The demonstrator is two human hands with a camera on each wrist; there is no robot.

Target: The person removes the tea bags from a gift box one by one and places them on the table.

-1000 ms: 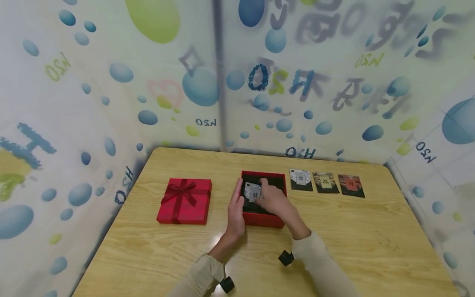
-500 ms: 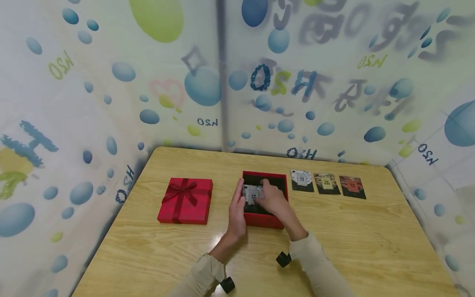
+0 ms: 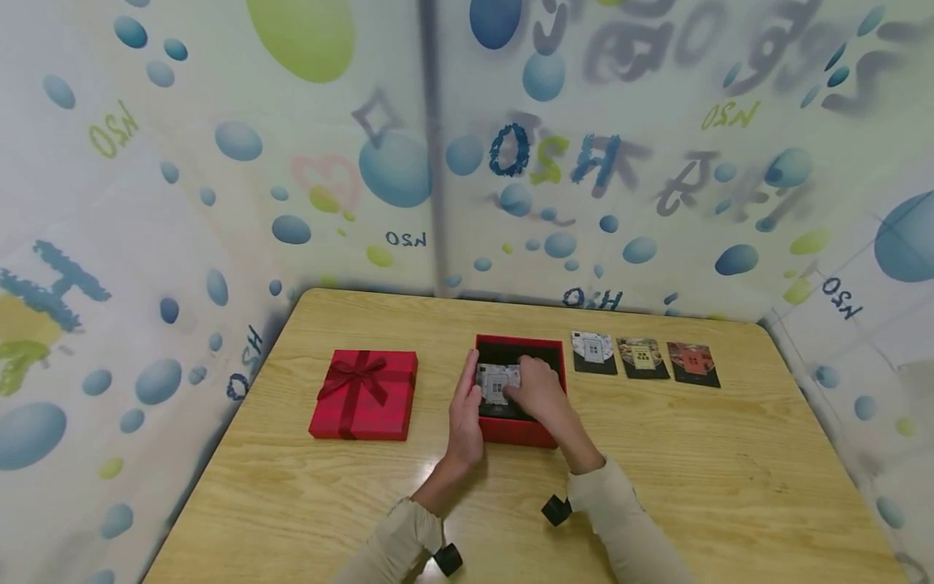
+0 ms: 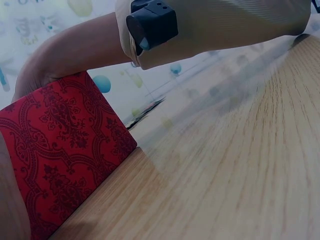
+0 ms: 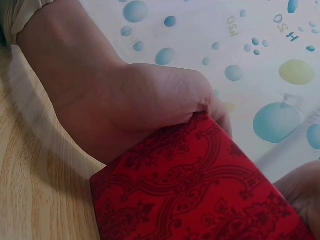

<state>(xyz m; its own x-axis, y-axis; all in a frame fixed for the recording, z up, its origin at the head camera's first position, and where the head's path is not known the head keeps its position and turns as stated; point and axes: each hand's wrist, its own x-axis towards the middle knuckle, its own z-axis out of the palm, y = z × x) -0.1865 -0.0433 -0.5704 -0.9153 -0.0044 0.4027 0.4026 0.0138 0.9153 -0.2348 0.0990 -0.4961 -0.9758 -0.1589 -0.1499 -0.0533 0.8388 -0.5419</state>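
"What's the right hand (image 3: 540, 389) pinching?"
"The grey-and-black printed packet (image 3: 494, 386) by its right edge, inside the red gift box (image 3: 518, 432)."
"And the left hand (image 3: 464, 418)?"
"Straight-fingered against the box's left wall."
"What might go wrong?"
"Crooked pressing could crease the packet; a slack left hand could let the box slide."

Shows a pale backdrop (image 3: 467, 223) across the upper frame, with blue bubbles (image 3: 396, 170) and mirrored lettering (image 3: 549, 158) near upper centre, and a wood-grained table (image 3: 730, 462) below.
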